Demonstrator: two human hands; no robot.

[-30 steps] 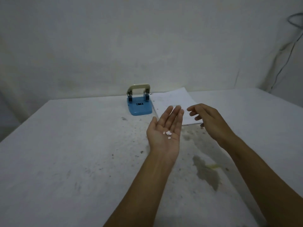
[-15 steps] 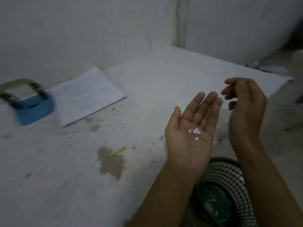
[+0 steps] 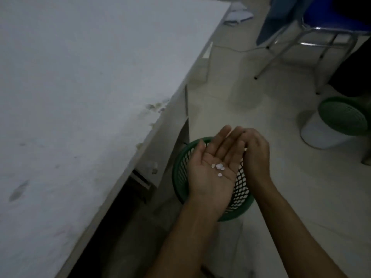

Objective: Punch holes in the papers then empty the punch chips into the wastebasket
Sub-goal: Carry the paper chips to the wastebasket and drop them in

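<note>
My left hand (image 3: pixel 213 165) lies palm up and flat, right above a green mesh wastebasket (image 3: pixel 180 173) that stands on the floor beside the table. Several small white punch chips (image 3: pixel 219 167) rest loose in the palm. My right hand (image 3: pixel 256 155) stands on edge against the left hand's fingers, curled slightly, with nothing in it. The hole punch and the papers are out of view.
The white table (image 3: pixel 80 97) fills the left, its edge running diagonally close to the basket. A second green bin (image 3: pixel 341 117) over a white base stands on the floor at right. A blue chair with metal legs (image 3: pixel 313 37) is at top right, papers on the floor behind it.
My view has swung right and down, away from the punch and paper. Both hands have travelled off the table to above the wastebasket, and the right hand has closed in against the left.
</note>
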